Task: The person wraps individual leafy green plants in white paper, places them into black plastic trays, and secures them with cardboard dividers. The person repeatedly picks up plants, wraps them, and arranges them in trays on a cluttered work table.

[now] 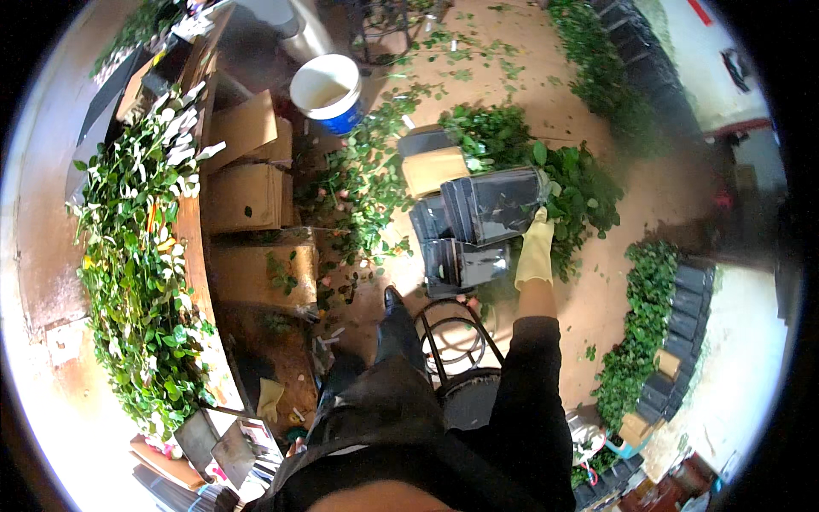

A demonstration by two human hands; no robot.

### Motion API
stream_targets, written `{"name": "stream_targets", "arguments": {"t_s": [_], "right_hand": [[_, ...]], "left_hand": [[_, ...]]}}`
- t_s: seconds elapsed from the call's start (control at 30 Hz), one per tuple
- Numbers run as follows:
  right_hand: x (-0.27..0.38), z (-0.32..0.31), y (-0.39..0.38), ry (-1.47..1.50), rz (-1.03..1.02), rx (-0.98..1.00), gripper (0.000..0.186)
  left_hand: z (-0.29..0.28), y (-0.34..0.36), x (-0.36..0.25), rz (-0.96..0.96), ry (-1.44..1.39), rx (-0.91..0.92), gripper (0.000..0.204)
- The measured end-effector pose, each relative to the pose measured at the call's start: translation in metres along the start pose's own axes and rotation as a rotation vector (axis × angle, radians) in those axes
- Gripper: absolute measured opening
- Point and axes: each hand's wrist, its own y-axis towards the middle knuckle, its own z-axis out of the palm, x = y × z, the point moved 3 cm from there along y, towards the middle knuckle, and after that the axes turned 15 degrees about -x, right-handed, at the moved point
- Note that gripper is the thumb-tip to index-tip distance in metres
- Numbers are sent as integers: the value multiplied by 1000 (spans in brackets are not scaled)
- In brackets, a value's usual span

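Note:
My right hand (536,247), in a pale yellow rubber glove, reaches forward to the rim of a black-wrapped bundle (499,205). Its fingers close on the edge where green leafy stems (584,192) stick out to the right. The bundle lies on its side on top of other black-wrapped bundles (465,264). Beside these is a piece of brown cardboard (433,171), with more leafy stems (486,132) behind. My left hand does not show. A loose yellow glove (270,399) lies at the lower left.
A long bench (198,264) heaped with leafy stems (141,282) runs along the left, cardboard boxes (243,196) beside it. A white and blue bucket (328,94) stands ahead. Fallen leaves (371,196) litter the floor. A black stool (469,397) is near my legs; wrapped bundles (682,311) line the right wall.

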Motion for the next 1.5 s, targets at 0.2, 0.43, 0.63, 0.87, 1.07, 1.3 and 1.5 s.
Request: {"name": "stream_targets", "arguments": {"t_s": [0.2,0.43,0.63,0.87,1.07,1.3,1.5], "right_hand": [[-32,56,-82,-978,-482,396,55],[-37,111,-172,-1763,-1225,877,34],[-49,104,-320,-1129,-1198,1259,28],[-129,18,-552,-726,171,2203,23],[2,-170,-812,75,-853,2752,28],[-98,-250,-922,374,-1523,2841,27],[-119,-273,-933,-410,-1884,2608,37]], "left_hand": [[6,-41,26,-172,1,-9,56],[29,-83,45,-272,-117,-2,49],[55,-111,61,-353,-245,-65,44],[58,-108,79,-411,-328,-396,38],[-55,-120,79,-555,-404,-1052,35],[-217,-61,262,-260,-261,-1907,38],[-307,-36,493,-720,145,-1659,43]]}}
